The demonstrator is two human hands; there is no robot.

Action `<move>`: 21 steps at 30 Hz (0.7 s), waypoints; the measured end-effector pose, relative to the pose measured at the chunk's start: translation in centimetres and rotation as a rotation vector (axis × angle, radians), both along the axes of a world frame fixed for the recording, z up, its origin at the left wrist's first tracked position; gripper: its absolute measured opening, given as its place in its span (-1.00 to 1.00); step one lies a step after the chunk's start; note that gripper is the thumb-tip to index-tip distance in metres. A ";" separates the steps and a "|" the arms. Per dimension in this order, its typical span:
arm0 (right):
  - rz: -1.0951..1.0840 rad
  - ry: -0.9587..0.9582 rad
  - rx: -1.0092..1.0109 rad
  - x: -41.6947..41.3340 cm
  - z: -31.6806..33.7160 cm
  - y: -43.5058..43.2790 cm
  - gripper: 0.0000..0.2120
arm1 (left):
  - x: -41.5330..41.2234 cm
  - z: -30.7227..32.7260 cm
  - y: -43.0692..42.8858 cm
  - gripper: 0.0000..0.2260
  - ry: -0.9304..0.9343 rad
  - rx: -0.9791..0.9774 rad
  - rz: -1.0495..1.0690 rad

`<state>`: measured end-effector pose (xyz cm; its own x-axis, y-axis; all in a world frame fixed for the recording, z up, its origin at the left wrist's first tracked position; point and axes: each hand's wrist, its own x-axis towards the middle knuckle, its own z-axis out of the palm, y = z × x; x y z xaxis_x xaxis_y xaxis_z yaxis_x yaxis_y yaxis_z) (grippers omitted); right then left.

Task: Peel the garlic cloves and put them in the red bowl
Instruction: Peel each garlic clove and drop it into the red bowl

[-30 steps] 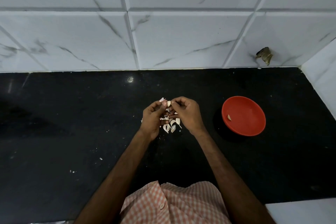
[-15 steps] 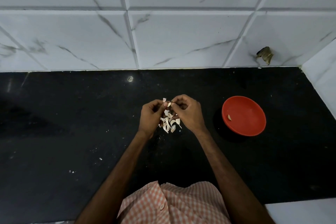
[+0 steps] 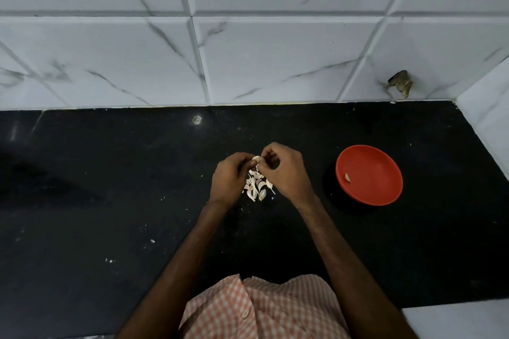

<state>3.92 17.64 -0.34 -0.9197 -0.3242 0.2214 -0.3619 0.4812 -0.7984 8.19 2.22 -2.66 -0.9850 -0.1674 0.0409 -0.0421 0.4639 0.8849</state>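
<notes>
Black stone tabletop (image 3: 110, 173) below a wall of white marbled tiles (image 3: 275, 58), seen from above and behind the arms. Near its middle, left hand (image 3: 230, 177) and right hand (image 3: 286, 170) close together, fingers curled, fingertips of both pinched on a single garlic clove (image 3: 256, 159) held just above the surface. Judged as mid-peel: pale skin showing at the pinch, too small to say how much of it remains. Long axis of that clove apparently running across, from one hand toward the other, though not readable with any certainty.

Directly beneath, between the two wrists, a small heap of cloves and loose skins (image 3: 257, 187) lying on the tabletop. Impossible to sort peeled from unpeeled there.

Off to the right, well apart from the heap, red bowl (image 3: 385, 190) standing upright, with one peeled clove (image 3: 347, 177) resting in its left part.

Decisive relation for the coming move: bowl lying to the right of the held clove, on the right hand's side, at about the same depth from the body. Right hand clearly nearer, left hand farther and shut off behind the right. Likely next: finish stripping, release with the left, carry rightward with the right, drop over the rim. Early in the task, judging by a lone clove in the bowl.
</notes>
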 end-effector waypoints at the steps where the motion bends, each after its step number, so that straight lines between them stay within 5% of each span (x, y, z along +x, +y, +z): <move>1: 0.004 0.020 0.006 0.0 0.0 0.0 -0.91 | 0.0 0.1 0.0 -0.89 -0.014 -0.057 -0.009; 10: 0.040 -0.072 -0.100 -0.2 0.0 0.0 -0.74 | 0.1 0.3 0.4 -0.87 -0.033 -0.096 0.001; 21: -0.049 0.089 -0.001 0.2 -0.4 -0.8 -0.75 | -0.2 0.7 1.9 -0.82 0.072 -0.055 0.053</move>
